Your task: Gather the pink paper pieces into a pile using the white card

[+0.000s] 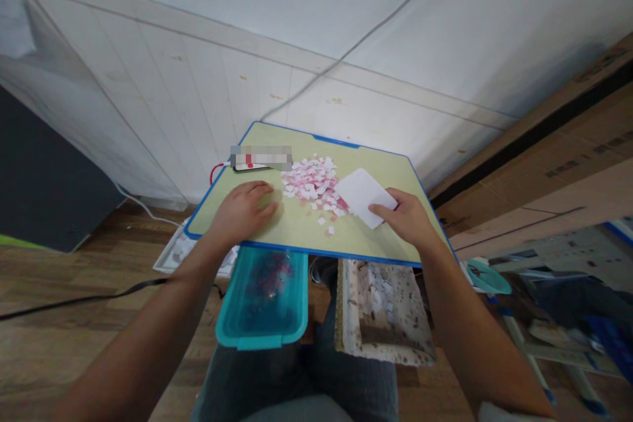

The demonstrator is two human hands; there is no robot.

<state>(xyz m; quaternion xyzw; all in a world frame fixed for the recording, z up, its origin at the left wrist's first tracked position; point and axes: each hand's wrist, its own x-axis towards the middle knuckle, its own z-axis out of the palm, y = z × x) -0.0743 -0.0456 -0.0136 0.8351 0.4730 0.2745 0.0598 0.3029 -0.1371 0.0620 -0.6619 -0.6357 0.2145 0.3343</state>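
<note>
My right hand (408, 216) pinches a white square card (362, 194) between thumb and fingers. The card's left edge lies at the right side of a heap of small pink and white paper pieces (311, 181). On the left part of the pale yellow board (380, 161), which has a blue rim, rests my left hand (244, 211), fingers apart and holding nothing. A phone (260, 159), its screen blurred out, lies just beyond that hand. A few loose pieces are scattered in front of the heap.
Below the board's front edge are a teal plastic bin (262, 340) with dark pinkish contents and a speckled foam box (410, 343) with white scraps. Cardboard boxes (534, 165) lean at the right. A grey cable (366, 46) runs along the wall. A teal basin (489, 279) stands lower right.
</note>
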